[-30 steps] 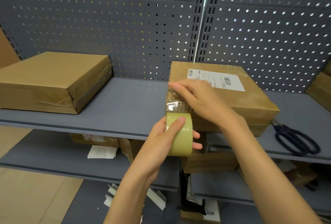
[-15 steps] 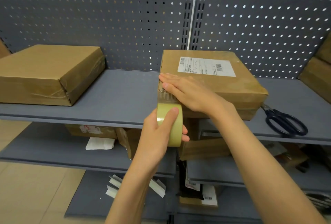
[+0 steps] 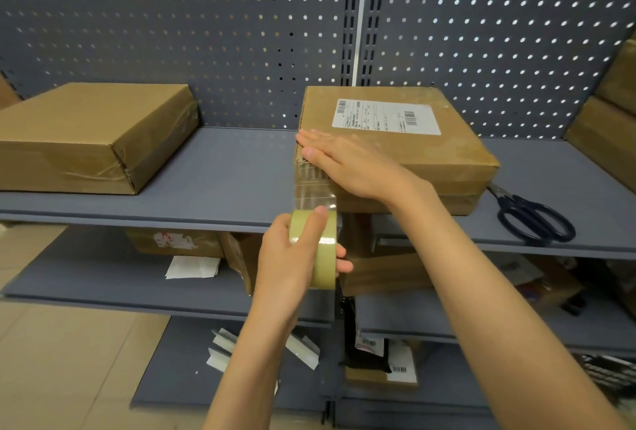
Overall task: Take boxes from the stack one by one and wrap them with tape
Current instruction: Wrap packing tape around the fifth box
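Grey shelf (image 3: 220, 171); right hand (image 3: 347, 164) flat on box (image 3: 430, 154), left hand (image 3: 296, 254) fingers clamped round tape roll (image 3: 320, 250). I'd expect wrinkled tape if pulled crooked.

Widest open bit on the top shelf (image 3: 220, 168) is the bare stretch between the box on the left (image 3: 89, 133) and the labelled box (image 3: 395, 140), plenty of room to slip a hand through there. Right of the labelled box it's tighter: scissors (image 3: 531, 218) lie near the front edge, and more boxes (image 3: 605, 140) block the far right. The pegboard wall (image 3: 206, 34) closes off the back.
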Tool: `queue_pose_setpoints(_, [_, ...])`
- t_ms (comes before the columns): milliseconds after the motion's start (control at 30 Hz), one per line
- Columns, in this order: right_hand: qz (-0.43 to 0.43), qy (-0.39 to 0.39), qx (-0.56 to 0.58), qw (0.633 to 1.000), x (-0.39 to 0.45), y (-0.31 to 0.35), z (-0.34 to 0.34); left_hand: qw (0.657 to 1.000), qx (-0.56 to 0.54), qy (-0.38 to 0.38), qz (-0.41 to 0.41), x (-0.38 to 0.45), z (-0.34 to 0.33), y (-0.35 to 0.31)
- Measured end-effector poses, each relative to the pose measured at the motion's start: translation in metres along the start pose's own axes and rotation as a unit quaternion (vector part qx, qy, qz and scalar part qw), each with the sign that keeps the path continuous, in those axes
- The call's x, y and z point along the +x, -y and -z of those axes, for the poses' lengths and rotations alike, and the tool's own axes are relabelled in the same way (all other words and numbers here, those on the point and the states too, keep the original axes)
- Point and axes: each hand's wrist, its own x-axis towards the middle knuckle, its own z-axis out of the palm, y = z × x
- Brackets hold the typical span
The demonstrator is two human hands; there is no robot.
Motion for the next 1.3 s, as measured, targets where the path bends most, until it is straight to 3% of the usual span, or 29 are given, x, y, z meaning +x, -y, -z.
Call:
queue_pose_setpoints(133, [-0.005, -0.007, 0.005, 1.000, 0.004, -0.003, -0.002, 0.996, 0.012, -0.062, -0.065, -0.006, -0.002, -0.001])
queue_pose_setpoints(500, [0.001, -0.018, 0.008, 1.000, 0.000, 0.000, 0.001, 0.966, 0.124, -0.130, -0.186, 0.009, 0.003, 0.011])
queue_pose_setpoints(1300, [-0.003, -0.023, 0.008, 1.000, -0.001, 0.000, 0.001, 0.967, 0.175, -0.138, -0.124, 0.022, 0.011, 0.005])
